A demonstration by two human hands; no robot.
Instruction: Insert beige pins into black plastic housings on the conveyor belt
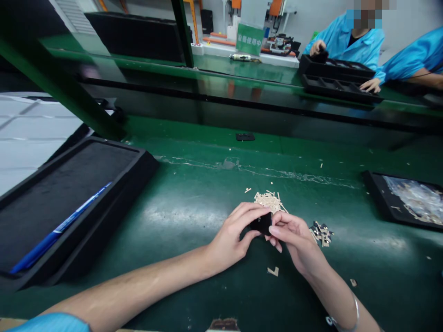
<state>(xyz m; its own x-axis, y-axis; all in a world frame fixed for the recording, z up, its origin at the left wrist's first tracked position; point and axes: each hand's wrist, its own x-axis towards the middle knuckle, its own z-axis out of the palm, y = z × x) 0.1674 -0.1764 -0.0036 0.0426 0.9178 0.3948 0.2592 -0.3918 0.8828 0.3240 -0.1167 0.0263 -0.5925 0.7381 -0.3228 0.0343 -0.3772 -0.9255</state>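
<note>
The left hand (230,235) steadies a small black part (262,224) above the worktop (180,249), apparently freeing the right hand's (299,240) pinched fingertips for fine work at its edge.

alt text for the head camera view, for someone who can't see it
Two bare hands, left and right, hold a small black part above a green worktop. Pale strips lie in a pile just beyond them, with a black tray holding a blue-and-white object at left.
</note>
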